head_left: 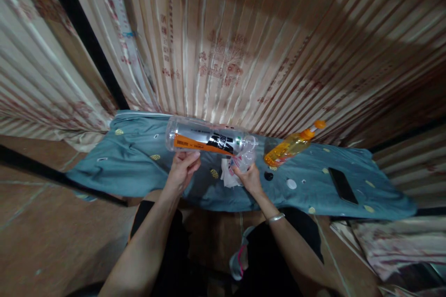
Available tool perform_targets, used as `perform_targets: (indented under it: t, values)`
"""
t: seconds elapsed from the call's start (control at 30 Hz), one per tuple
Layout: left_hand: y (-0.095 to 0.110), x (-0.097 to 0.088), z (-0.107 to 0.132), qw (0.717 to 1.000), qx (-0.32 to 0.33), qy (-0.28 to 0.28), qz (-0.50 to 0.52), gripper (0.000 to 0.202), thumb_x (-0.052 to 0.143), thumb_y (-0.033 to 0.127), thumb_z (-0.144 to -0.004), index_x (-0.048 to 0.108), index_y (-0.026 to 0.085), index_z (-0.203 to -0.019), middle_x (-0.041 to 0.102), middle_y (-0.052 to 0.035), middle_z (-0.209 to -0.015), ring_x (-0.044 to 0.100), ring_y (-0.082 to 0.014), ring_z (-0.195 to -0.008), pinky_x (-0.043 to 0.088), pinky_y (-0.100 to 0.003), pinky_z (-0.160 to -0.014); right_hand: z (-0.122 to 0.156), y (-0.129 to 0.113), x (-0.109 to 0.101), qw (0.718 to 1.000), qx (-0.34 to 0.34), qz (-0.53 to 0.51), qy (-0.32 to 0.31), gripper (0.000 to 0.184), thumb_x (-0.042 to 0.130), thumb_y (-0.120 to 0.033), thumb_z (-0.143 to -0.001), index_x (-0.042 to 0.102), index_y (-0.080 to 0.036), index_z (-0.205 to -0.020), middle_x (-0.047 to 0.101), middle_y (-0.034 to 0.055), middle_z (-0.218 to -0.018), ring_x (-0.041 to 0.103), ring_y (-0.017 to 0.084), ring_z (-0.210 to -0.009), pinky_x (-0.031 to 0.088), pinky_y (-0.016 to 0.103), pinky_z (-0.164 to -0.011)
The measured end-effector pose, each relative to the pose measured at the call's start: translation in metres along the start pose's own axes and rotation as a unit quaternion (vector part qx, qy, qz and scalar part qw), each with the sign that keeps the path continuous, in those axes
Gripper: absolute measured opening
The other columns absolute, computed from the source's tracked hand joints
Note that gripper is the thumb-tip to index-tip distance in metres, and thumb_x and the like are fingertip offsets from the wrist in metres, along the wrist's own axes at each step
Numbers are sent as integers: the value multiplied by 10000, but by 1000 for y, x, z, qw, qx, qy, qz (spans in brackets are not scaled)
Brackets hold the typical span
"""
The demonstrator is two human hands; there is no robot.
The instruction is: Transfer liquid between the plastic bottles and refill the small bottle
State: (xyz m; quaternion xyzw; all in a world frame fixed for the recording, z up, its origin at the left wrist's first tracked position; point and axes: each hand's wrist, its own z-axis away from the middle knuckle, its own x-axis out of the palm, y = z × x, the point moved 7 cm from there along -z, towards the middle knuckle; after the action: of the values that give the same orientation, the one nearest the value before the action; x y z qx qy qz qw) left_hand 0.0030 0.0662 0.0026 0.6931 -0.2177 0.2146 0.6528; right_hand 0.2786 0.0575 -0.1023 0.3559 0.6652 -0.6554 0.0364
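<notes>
A large clear plastic bottle with a silver, black and orange label lies level above the cloth, its neck toward the right. My left hand is closed at its lower edge near the base, thumb and fingers against the plastic. Beside the neck, my right hand grips a smaller piece of clear plastic with pinkish-red marks; its full shape is hard to make out. Below that sits a crumpled white tissue, partly behind the right hand. A black cap lies just right of this hand.
A teal patterned cloth covers the low surface. On it stand or lie a bottle of orange liquid with an orange top, a white disc and a black phone. Pleated curtains hang behind; dark poles flank the left.
</notes>
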Motion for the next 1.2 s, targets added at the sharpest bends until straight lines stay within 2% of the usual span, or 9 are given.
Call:
perform_targets:
  t: [0.2,0.37,0.53,0.73,0.97,1.2]
  values:
    - [-4,-2,-1,1000,-6,-2,-1,452,959,367,-559,546,187,-588,314,118,-462,242,-17,-394,162,-146,-379,0,-1,1,1000,-8,-3,4,562,824,-568,-630,695,-205,-1040,831,120,-960,788,339,-901,627,438,-788]
    - [-6,-3,-3,1000,-7,-3,1,526,975,389,-544,487,194,-561,295,118,-466,236,-20,-409,177,-142,-385,0,0,3,1000,-10,-28,-2,599,813,-575,-625,687,-201,-1075,836,126,-991,794,335,-915,624,416,-794]
    - [-5,-1,-1,1000,-6,-1,3,496,988,412,-534,549,188,-583,309,118,-459,241,-19,-402,197,-139,-385,-2,5,4,999,-11,-33,3,582,829,-559,-619,690,-212,-1065,840,120,-984,797,342,-901,628,435,-803]
    - [-3,-2,1,1000,-7,4,1,583,996,419,-517,461,187,-504,327,106,-447,262,-16,-395,212,-144,-384,-2,6,5,999,-7,-34,0,562,844,-540,-623,696,-211,-1054,838,125,-980,795,348,-908,635,448,-794]
    - [-4,-4,2,1000,-13,11,6,553,991,386,-507,476,193,-559,334,114,-474,251,-18,-409,191,-148,-386,1,1,5,999,-3,-39,18,581,818,-534,-622,689,-217,-1092,843,115,-1008,795,348,-929,634,477,-846]
    - [-2,-2,4,1000,-8,10,9,496,973,338,-516,506,192,-597,386,108,-491,263,-16,-410,186,-155,-391,1,2,5,999,10,-29,10,613,807,-560,-612,683,-210,-1100,827,133,-1001,783,369,-938,625,495,-841]
